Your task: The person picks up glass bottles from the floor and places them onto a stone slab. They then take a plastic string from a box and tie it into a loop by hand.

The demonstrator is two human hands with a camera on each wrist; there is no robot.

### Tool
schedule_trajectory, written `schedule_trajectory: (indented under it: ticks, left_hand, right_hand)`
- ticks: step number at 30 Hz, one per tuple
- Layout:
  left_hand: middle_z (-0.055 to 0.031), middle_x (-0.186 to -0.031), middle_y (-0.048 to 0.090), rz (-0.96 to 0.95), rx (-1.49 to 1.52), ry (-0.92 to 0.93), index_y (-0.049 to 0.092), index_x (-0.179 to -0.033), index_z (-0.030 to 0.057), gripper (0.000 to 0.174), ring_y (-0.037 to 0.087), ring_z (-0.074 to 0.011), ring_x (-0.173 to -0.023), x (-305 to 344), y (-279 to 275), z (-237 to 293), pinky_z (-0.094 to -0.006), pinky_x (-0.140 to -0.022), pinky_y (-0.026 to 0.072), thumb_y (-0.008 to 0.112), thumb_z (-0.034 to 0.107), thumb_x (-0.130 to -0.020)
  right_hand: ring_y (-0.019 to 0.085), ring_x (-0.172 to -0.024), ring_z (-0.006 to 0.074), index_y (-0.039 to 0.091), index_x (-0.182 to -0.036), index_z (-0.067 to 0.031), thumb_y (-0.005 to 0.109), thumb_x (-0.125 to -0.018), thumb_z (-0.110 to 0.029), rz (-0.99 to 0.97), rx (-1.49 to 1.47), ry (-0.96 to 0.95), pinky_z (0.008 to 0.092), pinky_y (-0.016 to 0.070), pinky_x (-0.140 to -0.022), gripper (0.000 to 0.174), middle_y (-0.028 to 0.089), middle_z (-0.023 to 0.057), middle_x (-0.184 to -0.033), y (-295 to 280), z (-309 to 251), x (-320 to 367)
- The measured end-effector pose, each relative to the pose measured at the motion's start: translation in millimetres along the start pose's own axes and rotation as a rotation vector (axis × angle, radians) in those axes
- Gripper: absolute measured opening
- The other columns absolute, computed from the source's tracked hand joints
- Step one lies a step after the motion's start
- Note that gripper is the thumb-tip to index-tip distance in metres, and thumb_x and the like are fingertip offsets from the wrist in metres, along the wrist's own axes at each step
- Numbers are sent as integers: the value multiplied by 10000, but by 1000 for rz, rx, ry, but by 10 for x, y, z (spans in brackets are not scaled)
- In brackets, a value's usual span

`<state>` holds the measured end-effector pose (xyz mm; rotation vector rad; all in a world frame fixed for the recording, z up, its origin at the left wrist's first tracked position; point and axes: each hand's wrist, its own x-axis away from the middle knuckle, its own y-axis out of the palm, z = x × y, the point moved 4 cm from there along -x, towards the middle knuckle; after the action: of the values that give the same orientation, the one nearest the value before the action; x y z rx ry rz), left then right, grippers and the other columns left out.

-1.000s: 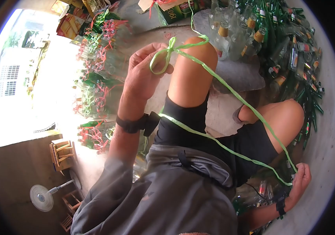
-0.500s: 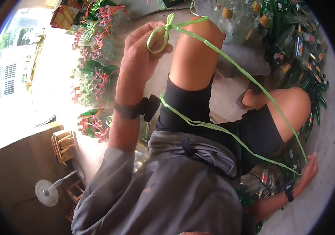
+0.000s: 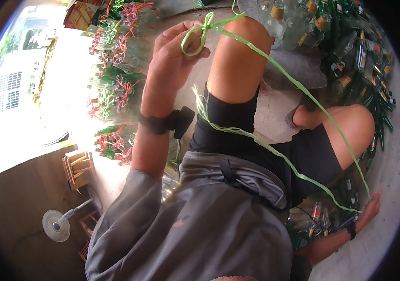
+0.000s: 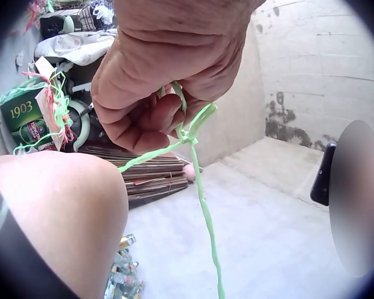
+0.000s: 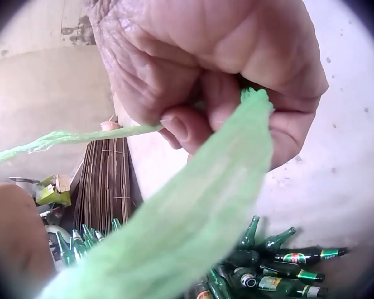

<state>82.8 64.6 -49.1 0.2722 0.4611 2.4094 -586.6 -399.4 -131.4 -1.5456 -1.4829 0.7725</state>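
Up beside the bare knee, my left hand (image 3: 174, 58) pinches a light green plastic twine (image 3: 298, 84) just behind a knot with a small loop. In the left wrist view the knot (image 4: 188, 136) hangs right under the curled fingers, two strands leading away from it. Out at the far right, my right hand (image 3: 370, 206) grips the same twine, one strand running up to the left hand. A second strand (image 3: 282, 157) droops across the black shorts to a frayed loose end. The right wrist view shows the twine, wide and flattened (image 5: 193, 193), coming out between curled fingers.
Green glass bottles (image 3: 373, 93) lie piled along the right wall, with clear bottles (image 3: 284, 23) at the top. Bundles of bottles tied with red and green twine (image 3: 115, 93) stand at left. A fan (image 3: 57, 225) and a wooden stool (image 3: 77, 169) are lower left.
My right hand has moved a little outward to the right, drawing the twine along. The lower strand's frayed end has come into sight over the shorts. The left hand keeps its hold on the knotted loop.
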Motion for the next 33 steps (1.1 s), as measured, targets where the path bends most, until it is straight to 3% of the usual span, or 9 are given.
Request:
schedule_trajectory:
  ticks: [5,8,10,13,17,25,29,30,33]
  left_hand:
    - [13,-737,508,35,-29,-1,652,-1089,-13,172,454,-108,-681,26,110,7,-315,-658,436,604,122,-993]
    - [23,-712,489,20,-402,141,650,-1073,-2,166,446,-103,-664,30,196,81,-307,-654,426,597,138,-1000]
    - [33,-694,480,0,-473,141,651,-1061,10,160,437,-98,-638,51,235,61,-309,-648,422,581,145,-1011]
    - [46,-686,482,-14,-115,-13,655,-1035,18,157,440,-87,-619,99,356,-54,-307,-645,433,572,152,-1021]
    - [17,-817,616,-63,-83,-92,677,-1027,5,167,530,-50,-659,201,573,-197,-231,-620,468,619,161,-1017]
    - [3,-820,630,-211,-102,-240,683,-1042,0,175,532,-56,-667,372,1050,-516,-216,-595,420,610,158,-1026]
    - [-3,-894,652,-342,-48,-252,682,-1064,-9,204,571,-59,-770,425,1140,-646,-223,-678,454,616,181,-1030]
    - [2,-897,653,-352,-49,-265,683,-1063,-7,202,572,-56,-779,437,1146,-666,-227,-697,465,616,181,-1032]
    - [-6,-832,627,-341,-96,-252,680,-1073,1,188,544,-78,-706,468,1196,-718,-228,-628,430,608,170,-1032]
  right_hand:
    - [523,-729,157,720,-1066,3,537,-970,-622,36,-59,-31,299,382,-578,658,679,29,-980,153,36,104]
    - [511,-734,151,723,-1083,-1,544,-998,-555,99,-41,-138,286,375,-584,588,671,23,-933,204,174,-14]
    - [552,-784,164,719,-1106,-17,555,-1017,-483,-60,2,-85,299,413,-627,502,676,31,-934,337,267,-108]
    - [583,-827,172,706,-1105,-8,559,-1039,-395,-44,193,-365,302,458,-696,419,679,43,-926,535,240,-194]
    - [634,-947,198,671,-1095,41,607,-1031,-192,199,-194,-648,339,503,-885,250,682,113,-1012,607,-1276,996]
    - [630,-1053,320,623,-1221,24,682,-911,-44,-213,-502,-1237,421,503,-932,322,639,170,-1160,823,-3327,2790]
    - [651,-981,314,607,-1242,18,675,-931,-73,-528,-734,-1136,393,520,-880,331,635,178,-1130,1139,-3522,3050]
    - [640,-889,275,640,-1174,5,668,-938,-65,-582,-781,-1079,371,517,-794,248,657,162,-1044,1179,-3540,3094]
    - [609,-782,243,665,-1073,-3,655,-956,-71,-693,-679,-1011,350,492,-697,135,670,135,-905,1299,-3461,3120]
